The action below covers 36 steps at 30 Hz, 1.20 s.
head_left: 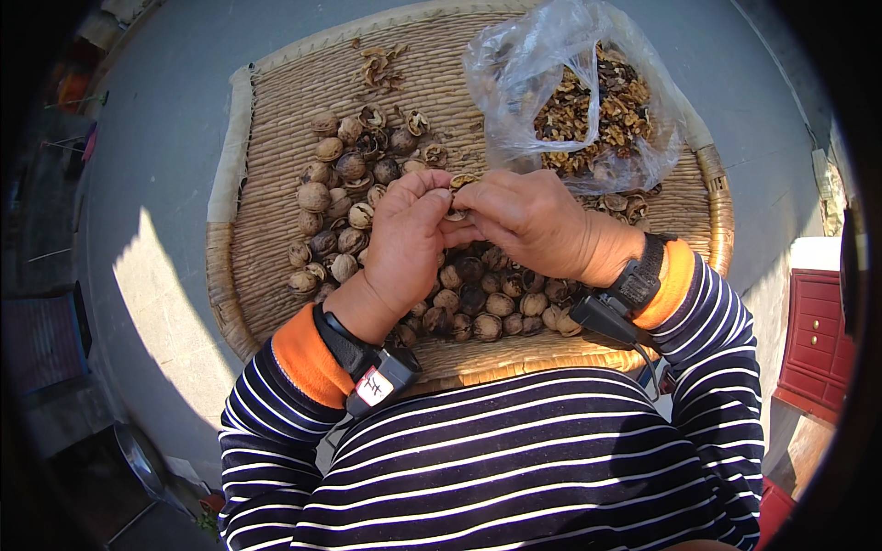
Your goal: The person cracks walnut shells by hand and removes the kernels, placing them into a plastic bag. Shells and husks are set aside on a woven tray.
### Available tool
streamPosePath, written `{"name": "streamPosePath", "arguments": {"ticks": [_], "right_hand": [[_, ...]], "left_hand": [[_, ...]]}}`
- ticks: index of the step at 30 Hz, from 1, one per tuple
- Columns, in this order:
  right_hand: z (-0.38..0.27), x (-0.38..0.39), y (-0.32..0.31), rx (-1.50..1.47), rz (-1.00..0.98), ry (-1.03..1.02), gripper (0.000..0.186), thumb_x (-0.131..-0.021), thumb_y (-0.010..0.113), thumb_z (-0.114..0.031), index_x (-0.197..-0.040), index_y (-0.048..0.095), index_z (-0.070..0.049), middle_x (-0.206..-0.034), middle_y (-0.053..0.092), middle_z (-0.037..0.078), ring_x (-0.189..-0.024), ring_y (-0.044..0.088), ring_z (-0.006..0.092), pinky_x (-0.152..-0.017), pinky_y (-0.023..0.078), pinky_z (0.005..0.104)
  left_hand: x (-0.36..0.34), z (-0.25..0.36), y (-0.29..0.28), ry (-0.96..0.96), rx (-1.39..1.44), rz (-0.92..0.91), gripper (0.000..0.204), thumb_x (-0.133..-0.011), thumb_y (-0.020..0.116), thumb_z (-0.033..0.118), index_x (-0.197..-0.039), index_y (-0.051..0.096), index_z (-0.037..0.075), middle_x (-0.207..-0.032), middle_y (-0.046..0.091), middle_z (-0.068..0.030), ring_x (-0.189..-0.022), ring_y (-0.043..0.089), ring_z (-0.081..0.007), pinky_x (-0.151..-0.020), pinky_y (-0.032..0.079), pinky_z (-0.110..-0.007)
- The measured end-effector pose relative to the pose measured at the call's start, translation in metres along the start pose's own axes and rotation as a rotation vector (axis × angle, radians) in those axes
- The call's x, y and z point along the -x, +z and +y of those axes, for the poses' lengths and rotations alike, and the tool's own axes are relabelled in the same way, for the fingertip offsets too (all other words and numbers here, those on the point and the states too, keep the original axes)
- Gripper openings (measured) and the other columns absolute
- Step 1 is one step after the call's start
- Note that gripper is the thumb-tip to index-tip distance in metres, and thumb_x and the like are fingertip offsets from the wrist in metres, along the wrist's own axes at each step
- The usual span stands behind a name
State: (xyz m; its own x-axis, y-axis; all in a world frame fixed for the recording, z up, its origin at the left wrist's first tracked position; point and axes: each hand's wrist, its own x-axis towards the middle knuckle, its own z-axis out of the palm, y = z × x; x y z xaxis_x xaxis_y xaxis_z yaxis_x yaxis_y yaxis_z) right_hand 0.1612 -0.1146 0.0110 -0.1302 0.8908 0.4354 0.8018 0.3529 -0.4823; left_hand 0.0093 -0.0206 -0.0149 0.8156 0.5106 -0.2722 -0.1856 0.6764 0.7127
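Note:
Between my two hands, over the middle of a woven tray, is a cracked walnut (463,181). My left hand (411,241) pinches it with thumb and fingers from the left side. From the right, my right hand (528,216) has its fingers closed on the same nut; the fingertips partly hide it. Beneath and around both hands lie several whole and cracked walnuts (352,241), some with dark husk stains. Beyond my right hand stands a clear plastic bag (510,129), open at the top, with shelled walnut kernels (602,115) inside.
The woven tray (285,101) has a cloth-bound edge at the far left. A small heap of shell pieces (378,69) lies at its far side. More shells (629,207) sit below the bag. At the right is a red cabinet (816,331); grey floor (165,156) surrounds the tray.

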Motion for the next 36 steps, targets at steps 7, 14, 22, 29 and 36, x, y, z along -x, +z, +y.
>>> {"name": "streamPosePath", "arguments": {"ticks": [7, 14, 22, 29, 36], "right_hand": [[0.003, -0.001, -0.004, 0.068, -0.037, -0.063, 0.026, -0.074, 0.070, -0.017, -0.093, 0.056, -0.007, -0.076, 0.059, 0.007, -0.066, 0.063, 0.0285, -0.054, 0.050, 0.0373], [0.000, -0.003, -0.010, 0.186, -0.034, -0.116, 0.027, -0.072, 0.072, -0.016, -0.091, 0.056, -0.004, -0.073, 0.058, 0.007, -0.064, 0.063, 0.0277, -0.051, 0.050, 0.0362], [-0.003, -0.002, -0.010, 0.013, -0.046, -0.053, 0.017, -0.075, 0.065, -0.006, -0.090, 0.057, -0.005, -0.074, 0.060, 0.010, -0.066, 0.063, 0.0316, -0.054, 0.051, 0.0386], [-0.010, -0.004, -0.010, -0.183, 0.045, 0.101, 0.013, -0.076, 0.063, -0.006, -0.088, 0.059, -0.007, -0.075, 0.061, 0.012, -0.068, 0.063, 0.0333, -0.056, 0.051, 0.0400], [-0.010, -0.005, -0.015, 0.079, -0.121, 0.053, 0.019, -0.072, 0.067, -0.011, -0.090, 0.061, -0.011, -0.076, 0.062, 0.010, -0.068, 0.063, 0.0308, -0.054, 0.050, 0.0390]], "left_hand": [[0.000, 0.003, 0.004, -0.031, -0.019, -0.051, 0.022, -0.092, 0.039, 0.001, -0.112, 0.046, -0.001, -0.102, 0.057, -0.0092, -0.089, 0.063, -0.0196, -0.079, 0.057, -0.036], [0.001, 0.005, 0.007, -0.015, -0.015, -0.098, 0.032, -0.083, 0.035, -0.008, -0.114, 0.044, -0.002, -0.102, 0.056, -0.0077, -0.096, 0.060, -0.0178, -0.083, 0.057, -0.039], [0.001, 0.003, 0.004, -0.011, -0.097, -0.126, 0.034, -0.083, 0.039, -0.009, -0.116, 0.044, -0.002, -0.102, 0.058, -0.0060, -0.096, 0.060, -0.0154, -0.084, 0.056, -0.034], [0.001, 0.004, 0.004, -0.026, -0.116, -0.119, 0.036, -0.083, 0.041, -0.007, -0.118, 0.047, -0.001, -0.106, 0.059, -0.0065, -0.095, 0.061, -0.0147, -0.084, 0.056, -0.032], [0.001, 0.005, 0.004, -0.123, -0.098, -0.154, 0.044, -0.076, 0.039, -0.011, -0.118, 0.047, -0.003, -0.109, 0.059, -0.0087, -0.095, 0.062, -0.0175, -0.082, 0.054, -0.032]]}}
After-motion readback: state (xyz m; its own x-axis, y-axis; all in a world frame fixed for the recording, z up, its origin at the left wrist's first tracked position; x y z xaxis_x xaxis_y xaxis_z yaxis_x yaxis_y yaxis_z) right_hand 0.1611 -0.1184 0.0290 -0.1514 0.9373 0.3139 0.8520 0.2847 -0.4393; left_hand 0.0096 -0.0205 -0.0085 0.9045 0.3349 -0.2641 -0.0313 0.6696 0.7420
